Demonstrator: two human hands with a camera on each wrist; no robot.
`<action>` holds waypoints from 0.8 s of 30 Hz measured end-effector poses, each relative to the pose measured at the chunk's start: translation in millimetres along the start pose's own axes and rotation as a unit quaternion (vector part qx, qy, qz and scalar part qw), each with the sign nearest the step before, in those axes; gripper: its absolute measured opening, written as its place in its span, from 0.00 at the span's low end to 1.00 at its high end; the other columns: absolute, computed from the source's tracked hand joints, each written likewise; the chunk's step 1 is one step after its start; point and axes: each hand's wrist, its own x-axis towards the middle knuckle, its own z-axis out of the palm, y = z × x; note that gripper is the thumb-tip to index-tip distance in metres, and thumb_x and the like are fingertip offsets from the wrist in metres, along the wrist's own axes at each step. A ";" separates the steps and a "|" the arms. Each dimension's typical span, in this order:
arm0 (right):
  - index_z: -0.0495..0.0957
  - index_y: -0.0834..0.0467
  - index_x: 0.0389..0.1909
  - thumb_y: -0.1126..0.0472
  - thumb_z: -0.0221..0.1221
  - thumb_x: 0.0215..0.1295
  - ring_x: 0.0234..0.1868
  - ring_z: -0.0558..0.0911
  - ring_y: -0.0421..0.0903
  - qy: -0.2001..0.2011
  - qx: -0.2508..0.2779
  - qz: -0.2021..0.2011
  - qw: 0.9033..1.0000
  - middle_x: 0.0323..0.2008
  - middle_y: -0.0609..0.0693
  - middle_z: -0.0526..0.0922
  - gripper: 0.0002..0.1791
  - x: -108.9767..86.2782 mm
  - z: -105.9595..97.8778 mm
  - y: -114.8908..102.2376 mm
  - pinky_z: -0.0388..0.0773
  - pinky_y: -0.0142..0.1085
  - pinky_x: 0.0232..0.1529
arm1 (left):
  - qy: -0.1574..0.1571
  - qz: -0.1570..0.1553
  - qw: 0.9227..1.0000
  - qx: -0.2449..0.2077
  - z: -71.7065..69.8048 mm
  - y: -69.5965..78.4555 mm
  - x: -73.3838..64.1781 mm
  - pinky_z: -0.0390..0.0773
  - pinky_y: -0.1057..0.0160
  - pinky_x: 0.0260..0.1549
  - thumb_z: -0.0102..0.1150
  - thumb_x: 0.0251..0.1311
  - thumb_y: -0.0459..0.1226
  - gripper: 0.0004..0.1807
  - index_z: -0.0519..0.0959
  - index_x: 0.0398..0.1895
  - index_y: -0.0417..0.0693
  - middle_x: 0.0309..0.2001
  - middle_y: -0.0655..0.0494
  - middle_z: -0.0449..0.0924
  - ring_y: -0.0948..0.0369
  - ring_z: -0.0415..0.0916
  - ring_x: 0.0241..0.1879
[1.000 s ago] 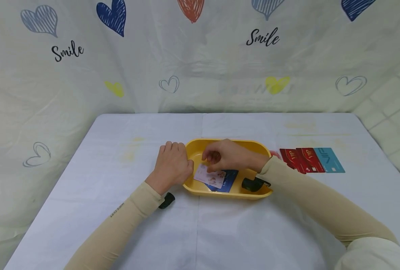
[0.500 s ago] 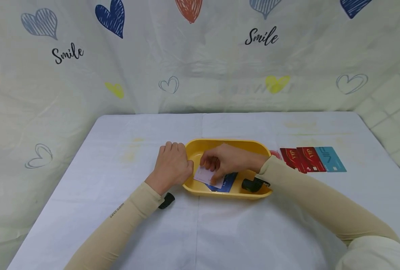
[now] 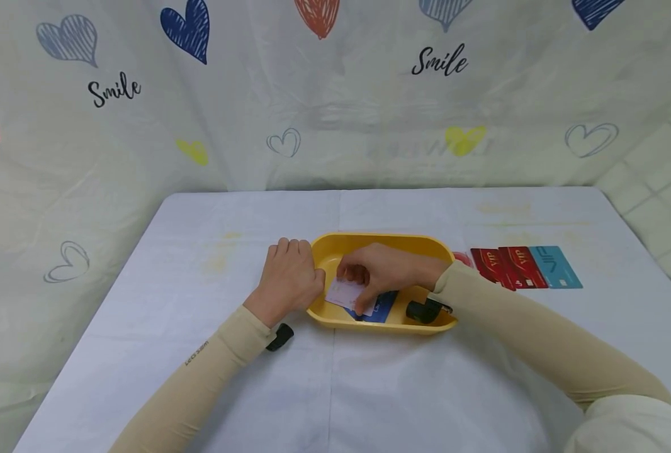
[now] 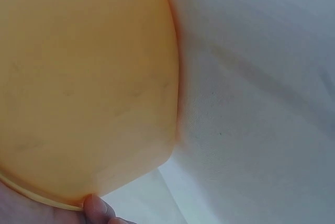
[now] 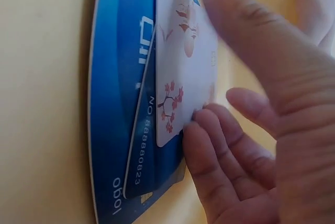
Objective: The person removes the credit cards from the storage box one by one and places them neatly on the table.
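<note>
My left hand [image 3: 290, 274] grips the left end of a yellow plastic tray [image 3: 392, 328]. In the left wrist view, its fingertips [image 4: 97, 205] curl over the tray's rim. My right hand [image 3: 389, 270] reaches down inside the tray, at a pale pink card [image 3: 341, 294] with a printed blossom branch. The right wrist view has the thumb at one edge of this card [image 5: 183, 72] and curled fingertips at another. Beneath it lie overlapping blue cards [image 5: 118, 93], one printed with a number. The palm hides part of the tray floor.
To the right of the tray, two dark red VIP cards [image 3: 520, 264] and a light blue one [image 3: 556, 267] lie in an overlapping row on the white tablecloth [image 3: 245, 390]. A red edge [image 3: 462, 258] peeks out behind the right wrist. Hearts and "Smile" decorate the backdrop [image 3: 358, 82].
My right hand's thumb and fingers have come down onto the pink card from just above it. The left hand keeps its grip on the tray, which has not moved.
</note>
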 end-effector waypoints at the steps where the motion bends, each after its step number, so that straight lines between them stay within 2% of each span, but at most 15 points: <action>1: 0.80 0.53 0.55 0.47 0.79 0.49 0.44 0.78 0.43 -0.001 -0.005 0.001 1.000 0.43 0.46 0.83 0.33 0.0 0.0 0.2 0.79 0.34 0.49 | 0.000 0.000 1.000 0.000 -0.1 0.1 0.0 0.64 0.52 0.49 0.43 0.70 0.45 0.15 0.68 0.37 0.40 0.35 0.48 0.67 0.48 0.63 0.44; 7: 0.79 0.53 0.56 0.50 0.79 0.51 0.44 0.79 0.43 0.000 -0.028 0.008 1.000 0.44 0.46 0.83 0.32 -0.3 -0.9 0.4 0.79 0.35 0.51 | 0.000 0.001 1.000 0.005 0.2 0.7 0.8 0.64 0.52 0.48 0.43 0.71 0.45 0.15 0.68 0.37 0.40 0.35 0.48 0.67 0.49 0.63 0.43; 14: 0.80 0.54 0.55 0.53 0.78 0.52 0.44 0.79 0.43 0.002 -0.031 0.014 0.999 0.44 0.46 0.84 0.30 -0.6 -1.3 2.3 0.80 0.35 0.52 | -0.006 -0.003 1.000 0.004 -0.7 1.4 1.3 0.64 0.52 0.48 0.43 0.71 0.45 0.15 0.68 0.38 0.40 0.35 0.48 0.67 0.49 0.63 0.44; 24: 0.77 0.57 0.55 0.54 0.77 0.54 0.40 0.79 0.42 -0.005 -0.037 0.031 0.999 0.42 0.48 0.84 0.30 -1.1 -0.3 1.4 0.79 0.33 0.47 | -0.001 -0.003 1.000 0.000 0.7 0.9 1.4 0.64 0.53 0.47 0.43 0.70 0.44 0.15 0.68 0.38 0.40 0.34 0.48 0.67 0.49 0.63 0.43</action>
